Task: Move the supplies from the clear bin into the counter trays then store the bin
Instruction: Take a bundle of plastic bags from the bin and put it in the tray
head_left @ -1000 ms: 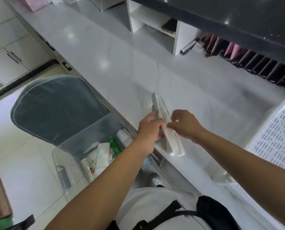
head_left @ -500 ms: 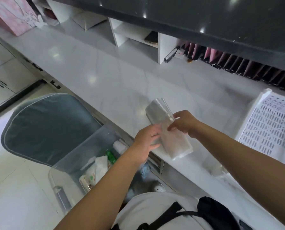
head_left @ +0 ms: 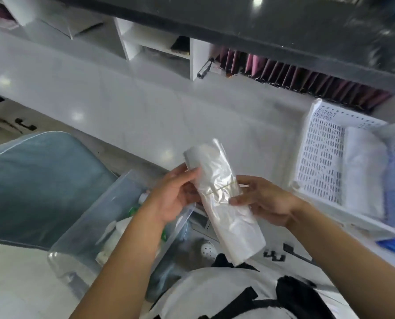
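A bundle of clear plastic bags (head_left: 221,203), bound by a thin rubber band (head_left: 221,189), is held above the edge of the white counter (head_left: 132,107). It is grasped on one side by the curled fingers of the left hand (head_left: 171,199) and on the other by those of the right hand (head_left: 260,201). The clear bin (head_left: 95,229) is seen lower left, supplies inside. A white perforated tray (head_left: 325,162) is set on the counter at right. No writing can be read.

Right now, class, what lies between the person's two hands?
In the head view, a rubber-banded bundle of clear plastic bags, gripped by left hand and right hand.
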Demonstrator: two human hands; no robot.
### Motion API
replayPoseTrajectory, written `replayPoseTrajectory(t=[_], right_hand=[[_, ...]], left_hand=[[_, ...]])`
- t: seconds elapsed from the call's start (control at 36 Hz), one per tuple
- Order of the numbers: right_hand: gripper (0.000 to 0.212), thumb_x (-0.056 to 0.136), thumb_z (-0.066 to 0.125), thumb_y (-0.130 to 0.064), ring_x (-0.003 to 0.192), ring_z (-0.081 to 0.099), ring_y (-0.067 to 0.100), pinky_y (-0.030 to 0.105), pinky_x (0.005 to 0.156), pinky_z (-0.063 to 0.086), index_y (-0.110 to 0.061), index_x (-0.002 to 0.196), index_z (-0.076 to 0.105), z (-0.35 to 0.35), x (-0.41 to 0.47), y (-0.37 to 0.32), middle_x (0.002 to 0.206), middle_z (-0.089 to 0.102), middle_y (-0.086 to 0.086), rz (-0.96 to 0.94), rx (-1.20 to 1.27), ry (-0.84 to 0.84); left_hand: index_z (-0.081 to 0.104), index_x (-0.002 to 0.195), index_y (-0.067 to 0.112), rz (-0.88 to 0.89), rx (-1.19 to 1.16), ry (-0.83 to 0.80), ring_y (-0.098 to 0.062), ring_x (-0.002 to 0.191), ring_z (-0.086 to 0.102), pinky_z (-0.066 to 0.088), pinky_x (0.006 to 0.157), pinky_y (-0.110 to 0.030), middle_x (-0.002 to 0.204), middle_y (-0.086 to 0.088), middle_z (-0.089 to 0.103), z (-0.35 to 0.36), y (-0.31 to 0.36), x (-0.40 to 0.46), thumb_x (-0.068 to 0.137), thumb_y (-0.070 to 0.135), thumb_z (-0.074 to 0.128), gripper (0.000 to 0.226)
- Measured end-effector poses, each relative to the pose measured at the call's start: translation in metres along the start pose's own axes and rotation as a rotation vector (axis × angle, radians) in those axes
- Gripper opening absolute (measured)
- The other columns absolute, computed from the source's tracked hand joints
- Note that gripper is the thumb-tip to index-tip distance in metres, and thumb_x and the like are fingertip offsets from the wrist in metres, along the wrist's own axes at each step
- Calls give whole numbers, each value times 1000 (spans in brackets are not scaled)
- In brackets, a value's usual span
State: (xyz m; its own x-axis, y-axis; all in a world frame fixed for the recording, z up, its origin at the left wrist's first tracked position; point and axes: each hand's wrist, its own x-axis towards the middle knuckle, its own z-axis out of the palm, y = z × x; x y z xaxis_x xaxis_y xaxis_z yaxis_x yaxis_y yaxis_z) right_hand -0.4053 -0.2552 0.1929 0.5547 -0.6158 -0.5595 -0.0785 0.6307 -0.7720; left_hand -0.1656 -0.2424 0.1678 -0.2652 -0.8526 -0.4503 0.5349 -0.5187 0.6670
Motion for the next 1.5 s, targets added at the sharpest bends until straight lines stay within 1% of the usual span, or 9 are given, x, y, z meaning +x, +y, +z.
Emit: replayPoseTrajectory(t=[0.28, 0.58, 0.72, 0.83, 0.97, 1.17, 1.28, 1.39, 1.5], right_hand=[[43, 80, 68, 14, 100, 71, 33, 45, 86, 59, -6, 117, 70, 14, -112, 66, 112, 72, 22, -119, 97, 339], [49, 76, 75, 8, 96, 72, 25, 32, 72, 58, -11, 120, 69, -3, -214, 105, 109, 74, 14, -224, 123, 635], [38, 80, 75, -1, 106, 69, 33, 43, 92, 57, -5, 116, 68, -41, -238, 117, 113, 72, 17, -235, 107, 574], [30, 82, 72, -1, 98, 70, 26, 31, 82, 57, -2, 112, 68, -81, -261, 122, 108, 72, 16, -231, 122, 536], [31, 80, 74, -1, 102, 67, 41, 49, 91, 54, 3, 109, 67, -144, -299, 127, 108, 71, 25, -309, 88, 602], [23, 77, 81, -14, 87, 73, 12, 27, 75, 59, -17, 99, 74, -229, -348, 109, 93, 76, -3, -400, -316, 790], [12, 78, 78, -16, 80, 66, 26, 44, 74, 54, -14, 89, 74, -268, -368, 89, 80, 71, 5, -360, -608, 894], [15, 78, 73, -16, 76, 59, 28, 40, 72, 49, -28, 75, 66, -294, -375, 68, 73, 66, -1, -284, -820, 983], [8, 82, 69, -21, 76, 56, 29, 36, 69, 48, -20, 90, 69, -313, -372, 49, 83, 69, 1, -238, -1076, 1055]], left_hand=[[77, 104, 20, -170, 211, -311, -28, 86, 74, 60, 64, -39, 106, -14, 75, 59, -54, -4, 65, 21, 87, 41], [74, 108, 16, -70, 352, -301, -26, 89, 71, 60, 64, -37, 106, -12, 74, 182, -87, -23, 79, 4, 73, 31], [76, 102, 18, -6, 378, -266, -23, 85, 72, 59, 63, -36, 100, -9, 75, 226, -106, -19, 80, 2, 72, 28], [77, 100, 22, 18, 409, -257, -20, 84, 73, 61, 67, -37, 98, -6, 77, 271, -127, -5, 75, 7, 76, 29], [75, 103, 19, 39, 445, -268, -23, 89, 71, 59, 67, -37, 103, -8, 74, 334, -155, 16, 66, 13, 79, 38], [63, 121, 15, 159, 557, -344, -23, 100, 70, 58, 79, -32, 103, -4, 74, 389, -165, 47, 72, 7, 80, 52], [34, 142, 49, 535, 1043, -275, -11, 132, 48, 41, 103, -29, 145, 3, 47, 415, -158, 51, 72, 19, 86, 93], [22, 152, 40, 1199, 1774, -321, -21, 148, 18, 15, 118, -35, 160, -2, 21, 449, -145, 55, 68, 42, 82, 104], [44, 146, 28, 1204, 2212, -571, -26, 144, 30, 11, 121, -44, 153, -3, 42, 479, -146, 76, 74, 36, 82, 81]])
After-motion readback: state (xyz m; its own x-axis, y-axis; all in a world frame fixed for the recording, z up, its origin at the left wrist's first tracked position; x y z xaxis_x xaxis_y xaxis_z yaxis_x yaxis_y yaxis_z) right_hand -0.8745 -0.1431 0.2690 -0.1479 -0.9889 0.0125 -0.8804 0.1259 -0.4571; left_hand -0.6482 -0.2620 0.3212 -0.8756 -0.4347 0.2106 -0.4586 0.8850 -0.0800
